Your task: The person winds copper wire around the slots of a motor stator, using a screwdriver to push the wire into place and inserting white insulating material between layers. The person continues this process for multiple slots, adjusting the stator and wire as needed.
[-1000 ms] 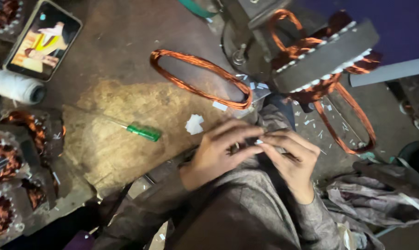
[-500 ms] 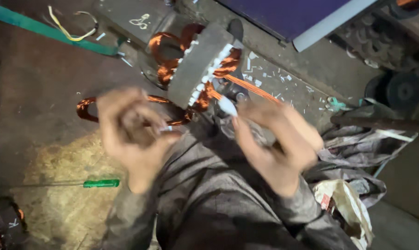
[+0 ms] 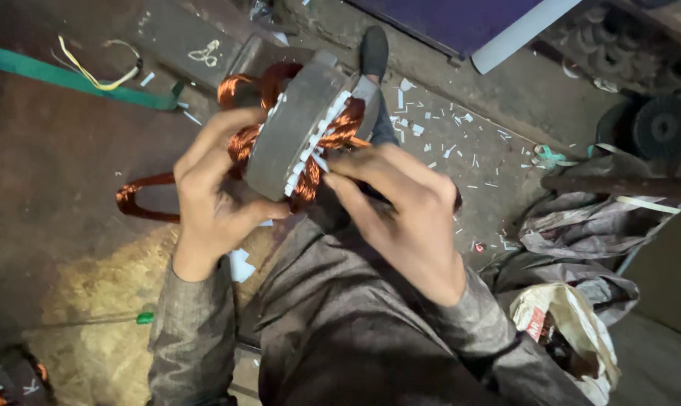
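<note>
Both hands gripped the grey motor stator (image 3: pixel 292 131) with copper windings (image 3: pixel 333 135), the left hand (image 3: pixel 213 203) cupping its left side and the right hand (image 3: pixel 408 210) pressing its near edge.

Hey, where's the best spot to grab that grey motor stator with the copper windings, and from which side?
Probably by the bare grey outer rim of the stator, coming in from its two opposite sides. The rim is broad and smooth, while the copper windings and white slot strips bulge from the faces. The left hand already cups the rim's left; the right hand is at the coil face.
</note>
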